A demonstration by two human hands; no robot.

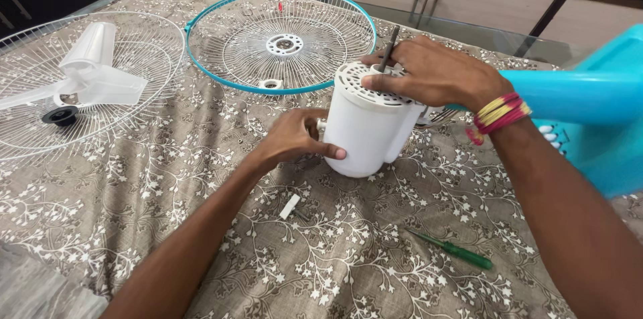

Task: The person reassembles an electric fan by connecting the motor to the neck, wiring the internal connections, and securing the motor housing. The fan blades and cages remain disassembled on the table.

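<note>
Patterned cloth covered the worktop [201, 238], where the left hand [295, 139] clasped the white motor housing [367, 128] and the right hand [429, 72] pinched its shaft; guards and blade lay detached, reassembly remaining.

white fan motor housing [367, 133] (vented top), upright on table

Motor housing [367, 128]: white plastic, smooth, faint sheen; perforated top under right hand [435, 74] fingers; side gripped by left hand [295, 139].
Shaft [388, 47]: dark metal, matt, held between right fingers.
Tablecloth [201, 225]: woven cloth, matt, brown with white floral print, beneath both hands.
Screwdriver [455, 250]: glossy translucent green plastic handle, thin metal shank, near right forearm.
Front grille [281, 41]: painted wire, teal plastic rim, beyond fingers.
Blade [94, 74]: translucent white plastic, smooth, far left of left fingers.
Fan body [596, 118]: glossy turquoise plastic, behind right wrist.
</note>
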